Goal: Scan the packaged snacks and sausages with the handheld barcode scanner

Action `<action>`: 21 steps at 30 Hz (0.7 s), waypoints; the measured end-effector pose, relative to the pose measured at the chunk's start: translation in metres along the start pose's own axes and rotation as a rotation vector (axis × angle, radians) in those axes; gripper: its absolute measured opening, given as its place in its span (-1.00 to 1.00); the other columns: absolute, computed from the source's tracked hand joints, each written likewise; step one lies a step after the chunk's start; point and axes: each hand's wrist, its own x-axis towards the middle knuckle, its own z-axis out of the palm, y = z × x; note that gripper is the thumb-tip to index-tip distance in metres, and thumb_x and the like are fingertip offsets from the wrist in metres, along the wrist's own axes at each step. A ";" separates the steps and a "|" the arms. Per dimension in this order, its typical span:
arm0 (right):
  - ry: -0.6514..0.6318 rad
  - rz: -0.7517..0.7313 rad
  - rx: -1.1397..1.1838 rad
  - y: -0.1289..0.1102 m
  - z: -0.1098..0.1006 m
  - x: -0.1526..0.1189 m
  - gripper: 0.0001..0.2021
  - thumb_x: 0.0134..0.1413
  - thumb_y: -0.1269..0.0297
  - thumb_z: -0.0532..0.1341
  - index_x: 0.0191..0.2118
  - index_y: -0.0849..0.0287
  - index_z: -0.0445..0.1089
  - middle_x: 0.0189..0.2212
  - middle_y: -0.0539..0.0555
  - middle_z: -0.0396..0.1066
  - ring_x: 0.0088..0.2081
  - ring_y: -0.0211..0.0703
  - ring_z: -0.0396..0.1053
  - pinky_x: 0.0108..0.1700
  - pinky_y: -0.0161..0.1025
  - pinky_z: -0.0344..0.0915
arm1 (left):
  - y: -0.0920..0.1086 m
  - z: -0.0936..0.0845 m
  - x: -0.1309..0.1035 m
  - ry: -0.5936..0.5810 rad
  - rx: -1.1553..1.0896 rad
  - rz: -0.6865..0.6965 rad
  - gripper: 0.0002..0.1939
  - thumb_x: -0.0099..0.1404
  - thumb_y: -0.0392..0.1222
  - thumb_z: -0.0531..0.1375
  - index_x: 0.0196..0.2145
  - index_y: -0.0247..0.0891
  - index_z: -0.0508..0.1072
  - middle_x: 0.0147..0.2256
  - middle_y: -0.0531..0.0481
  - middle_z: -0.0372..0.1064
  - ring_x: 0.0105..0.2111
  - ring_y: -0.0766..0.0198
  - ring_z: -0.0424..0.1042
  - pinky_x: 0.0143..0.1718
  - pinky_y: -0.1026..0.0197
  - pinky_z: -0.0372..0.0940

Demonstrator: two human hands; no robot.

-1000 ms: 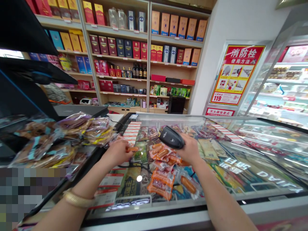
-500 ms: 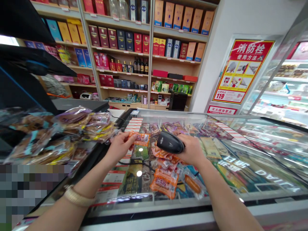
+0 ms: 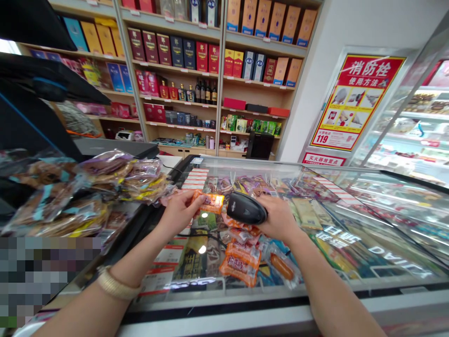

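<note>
An orange packet [image 3: 213, 203] is above a glass-topped case [image 3: 224, 322], its end pinched between the thumb and fingers of the left hand [image 3: 179, 209], forearm slanting up from lower left. Near it points a black scanner [image 3: 245, 208], gripped by the right hand [image 3: 280, 217], forearm angling inward. Sausage packets [image 3: 241, 263] lie below.

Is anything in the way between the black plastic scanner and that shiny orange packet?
Nothing visible: in this view, only a narrow gap parts the black plastic handheld scanner in the right hand from the shiny orange plastic packet in the left hand.
</note>
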 end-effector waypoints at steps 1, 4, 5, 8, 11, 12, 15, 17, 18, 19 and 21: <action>0.001 -0.002 0.000 0.000 0.000 0.000 -0.90 -0.13 0.28 0.23 -0.40 0.10 0.39 -0.48 0.03 0.42 -0.41 -0.12 0.37 -0.36 -0.27 0.19 | 0.000 0.000 0.000 0.002 -0.004 -0.003 -0.62 0.22 0.12 0.12 -0.55 -0.23 0.32 -0.65 0.13 0.24 -0.62 0.36 0.22 -0.55 0.30 0.13; 0.005 0.000 0.001 0.000 0.000 0.000 -0.90 -0.13 0.26 0.25 -0.39 0.10 0.40 -0.47 0.03 0.43 -0.40 -0.13 0.38 -0.35 -0.27 0.21 | 0.000 0.000 0.000 0.001 -0.012 -0.014 -0.62 0.22 0.13 0.13 -0.53 -0.23 0.33 -0.65 0.13 0.24 -0.62 0.36 0.22 -0.55 0.30 0.13; 0.014 0.007 -0.003 0.000 -0.001 0.000 -0.89 -0.12 0.24 0.26 -0.38 0.10 0.41 -0.46 0.04 0.44 -0.40 -0.12 0.39 -0.35 -0.27 0.23 | 0.000 0.000 0.000 0.003 -0.017 -0.016 -0.62 0.21 0.13 0.13 -0.53 -0.23 0.33 -0.65 0.13 0.23 -0.62 0.36 0.22 -0.55 0.30 0.13; 0.100 0.030 0.000 0.004 -0.001 -0.001 -0.82 -0.08 0.16 0.29 -0.33 0.11 0.43 -0.39 0.08 0.49 -0.36 -0.08 0.44 -0.31 -0.23 0.29 | 0.000 0.003 0.000 -0.002 -0.070 -0.014 -0.67 0.18 0.12 0.15 -0.44 -0.22 0.35 -0.57 0.11 0.31 -0.56 0.33 0.30 -0.52 0.29 0.18; 0.221 0.024 0.037 0.011 -0.002 -0.002 -0.76 -0.03 0.18 0.26 -0.20 0.13 0.44 -0.27 0.13 0.54 -0.24 -0.02 0.48 -0.21 -0.19 0.35 | -0.004 0.011 0.000 -0.025 -0.107 0.008 -0.72 0.17 0.05 0.16 -0.30 -0.20 0.30 -0.48 0.09 0.38 -0.48 0.28 0.38 -0.47 0.28 0.23; 0.249 0.027 0.044 0.014 -0.002 -0.003 -0.75 -0.02 0.19 0.25 -0.18 0.13 0.44 -0.25 0.14 0.54 -0.23 -0.01 0.49 -0.19 -0.18 0.36 | -0.007 0.014 -0.001 -0.022 -0.072 0.028 -0.75 0.17 0.01 0.16 -0.29 -0.19 0.28 -0.47 0.09 0.38 -0.47 0.28 0.38 -0.45 0.27 0.23; 0.297 0.065 0.039 0.020 -0.001 -0.004 -0.78 0.00 0.17 0.25 -0.21 0.11 0.43 -0.32 0.12 0.53 -0.28 -0.01 0.49 -0.24 -0.18 0.37 | -0.013 0.024 -0.003 0.008 0.157 0.108 -0.85 0.16 -0.10 0.17 -0.38 -0.19 0.29 -0.44 0.08 0.39 -0.41 0.27 0.39 -0.35 0.23 0.26; 0.315 0.084 0.027 0.022 0.000 -0.004 -0.79 0.01 0.15 0.25 -0.23 0.11 0.43 -0.36 0.11 0.52 -0.31 -0.02 0.48 -0.27 -0.18 0.37 | -0.016 0.029 -0.005 -0.009 0.305 0.151 -0.91 0.15 -0.17 0.19 -0.42 -0.19 0.34 -0.39 0.03 0.44 -0.35 0.22 0.41 -0.27 0.19 0.29; 0.318 0.085 0.023 0.022 0.000 -0.005 -0.78 0.01 0.14 0.25 -0.23 0.11 0.43 -0.37 0.11 0.51 -0.32 -0.02 0.47 -0.27 -0.18 0.37 | -0.017 0.031 -0.006 -0.034 0.356 0.168 -0.95 0.15 -0.20 0.20 -0.42 -0.19 0.37 -0.36 0.01 0.47 -0.31 0.20 0.43 -0.22 0.16 0.30; 0.319 0.082 0.018 0.023 0.000 -0.005 -0.78 0.02 0.14 0.25 -0.23 0.11 0.43 -0.37 0.10 0.51 -0.33 -0.03 0.47 -0.28 -0.18 0.36 | -0.018 0.033 -0.007 -0.069 0.394 0.185 -0.98 0.15 -0.22 0.20 -0.42 -0.19 0.41 -0.33 -0.01 0.51 -0.27 0.18 0.44 -0.18 0.14 0.30; 0.315 0.074 0.012 0.023 0.001 -0.005 -0.79 0.03 0.13 0.24 -0.24 0.11 0.43 -0.39 0.10 0.50 -0.34 -0.03 0.47 -0.29 -0.19 0.36 | -0.020 0.036 -0.009 -0.145 0.439 0.233 -0.93 0.19 -0.24 0.19 -0.39 -0.17 0.50 -0.23 -0.03 0.56 -0.19 0.14 0.46 -0.08 0.09 0.30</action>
